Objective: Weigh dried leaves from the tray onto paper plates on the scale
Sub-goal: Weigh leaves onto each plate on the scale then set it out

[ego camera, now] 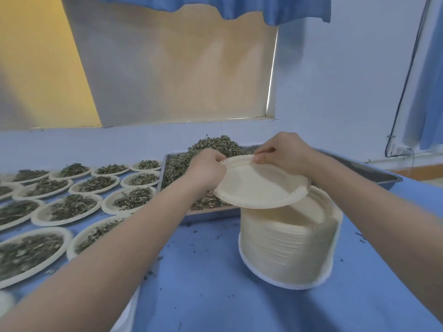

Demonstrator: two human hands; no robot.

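A cream paper plate (260, 185) is lifted, tilted, just above a tall stack of paper plates (287, 245) on the blue table. My left hand (206, 170) pinches the plate's far-left rim. My right hand (284, 152) pinches the far rim a little to the right. Behind them a metal tray (364, 167) holds a heap of dried leaves (213, 146). No scale is visible.
Several paper plates filled with dried leaves (72, 207) cover the left side of the blue table (215, 283). Leaf crumbs are scattered on the table. A wall, a window opening and a black cable (407, 80) stand behind.
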